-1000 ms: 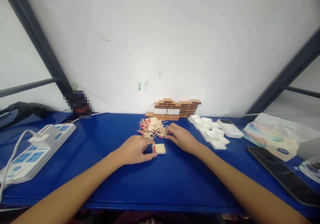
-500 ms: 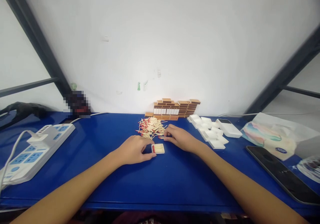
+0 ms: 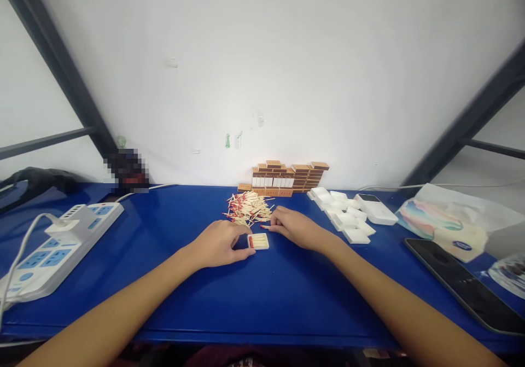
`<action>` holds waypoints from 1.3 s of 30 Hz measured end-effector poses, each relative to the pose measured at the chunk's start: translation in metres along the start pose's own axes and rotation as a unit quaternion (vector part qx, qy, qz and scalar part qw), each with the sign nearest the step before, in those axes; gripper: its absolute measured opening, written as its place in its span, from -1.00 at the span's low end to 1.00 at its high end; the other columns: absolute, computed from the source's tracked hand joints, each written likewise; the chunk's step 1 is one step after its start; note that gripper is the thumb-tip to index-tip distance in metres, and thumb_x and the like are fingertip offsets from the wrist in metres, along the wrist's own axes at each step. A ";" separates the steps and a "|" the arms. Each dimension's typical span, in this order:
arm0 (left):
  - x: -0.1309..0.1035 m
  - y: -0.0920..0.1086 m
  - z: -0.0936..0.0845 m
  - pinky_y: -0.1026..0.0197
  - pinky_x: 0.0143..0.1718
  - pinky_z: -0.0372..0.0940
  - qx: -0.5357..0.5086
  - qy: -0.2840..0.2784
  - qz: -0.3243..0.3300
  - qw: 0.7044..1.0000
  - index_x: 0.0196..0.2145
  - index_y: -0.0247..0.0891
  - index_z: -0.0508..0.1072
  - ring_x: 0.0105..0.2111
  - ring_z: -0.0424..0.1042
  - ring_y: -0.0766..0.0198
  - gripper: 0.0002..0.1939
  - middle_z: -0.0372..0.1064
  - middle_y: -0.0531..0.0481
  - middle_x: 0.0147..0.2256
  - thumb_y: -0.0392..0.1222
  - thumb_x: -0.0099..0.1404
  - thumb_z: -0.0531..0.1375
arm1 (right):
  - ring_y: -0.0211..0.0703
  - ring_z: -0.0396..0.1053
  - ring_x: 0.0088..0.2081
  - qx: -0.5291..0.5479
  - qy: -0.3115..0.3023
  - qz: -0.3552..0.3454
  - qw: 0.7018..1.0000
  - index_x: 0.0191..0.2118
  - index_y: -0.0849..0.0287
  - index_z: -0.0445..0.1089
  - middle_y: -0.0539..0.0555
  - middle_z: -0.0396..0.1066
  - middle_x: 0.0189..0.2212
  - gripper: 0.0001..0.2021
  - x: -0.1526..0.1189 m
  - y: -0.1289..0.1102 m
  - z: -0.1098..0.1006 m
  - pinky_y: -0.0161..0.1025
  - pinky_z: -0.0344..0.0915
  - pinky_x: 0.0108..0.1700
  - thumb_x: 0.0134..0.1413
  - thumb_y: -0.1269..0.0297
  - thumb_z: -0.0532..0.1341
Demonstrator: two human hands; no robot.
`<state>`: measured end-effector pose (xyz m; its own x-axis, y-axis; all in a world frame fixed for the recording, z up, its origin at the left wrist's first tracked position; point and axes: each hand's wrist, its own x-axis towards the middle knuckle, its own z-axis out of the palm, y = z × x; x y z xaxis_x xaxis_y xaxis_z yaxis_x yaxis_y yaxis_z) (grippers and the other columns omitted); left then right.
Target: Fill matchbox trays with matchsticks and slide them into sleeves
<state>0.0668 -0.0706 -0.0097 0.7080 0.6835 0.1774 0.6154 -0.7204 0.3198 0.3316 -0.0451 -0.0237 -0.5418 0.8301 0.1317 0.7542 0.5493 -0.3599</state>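
A small white matchbox tray (image 3: 264, 246) lies on the blue table, with several red-tipped matches (image 3: 259, 240) side by side in it. My left hand (image 3: 221, 244) grips the tray's left end between thumb and fingers. To the right and slightly farther back, my right hand (image 3: 287, 225) pinches a match (image 3: 266, 227), its red head pointing left. Just behind both hands spreads a loose pile of matches (image 3: 249, 207), heads in mixed directions.
Stacked matchboxes (image 3: 307, 178) stand against the wall. White empty trays (image 3: 342, 218) lie at right, beside a white device (image 3: 376, 209), a tissue pack (image 3: 443, 222) and a phone (image 3: 463, 282). A power strip (image 3: 61, 252) sits at left.
My right fingers have closed in on the match, which now lies apart from the pile's edge. My left hand and the tray have hardly moved.
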 end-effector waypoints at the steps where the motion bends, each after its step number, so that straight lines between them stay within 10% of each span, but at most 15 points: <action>1: 0.000 0.000 0.000 0.28 -0.47 0.08 -0.001 -0.001 -0.001 1.000 -0.07 -0.16 0.55 -0.53 0.37 0.31 -0.68 0.39 0.11 -0.52 0.04 0.32 0.26 | -0.17 0.32 -0.31 0.001 -0.004 -0.001 1.000 -0.28 0.16 0.35 0.07 0.37 -0.27 -0.87 -0.001 0.000 -0.001 -0.26 0.22 -0.27 0.35 0.31 0.19; 39: 0.000 -0.003 0.002 0.27 -0.48 0.08 -0.004 0.003 0.008 1.000 -0.13 -0.18 0.54 -0.55 0.35 0.33 -0.72 0.37 0.12 -0.53 0.04 0.32 0.25 | -0.15 0.34 -0.25 0.022 -0.006 -0.057 0.998 -0.22 0.11 0.27 0.03 0.37 -0.24 -0.90 -0.012 -0.035 0.012 -0.26 0.18 -0.25 0.41 0.30 0.13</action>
<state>0.0655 -0.0688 -0.0122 0.7152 0.6732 0.1877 0.6020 -0.7299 0.3239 0.3074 -0.0759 -0.0238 -0.6278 0.7610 0.1636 0.6707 0.6355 -0.3825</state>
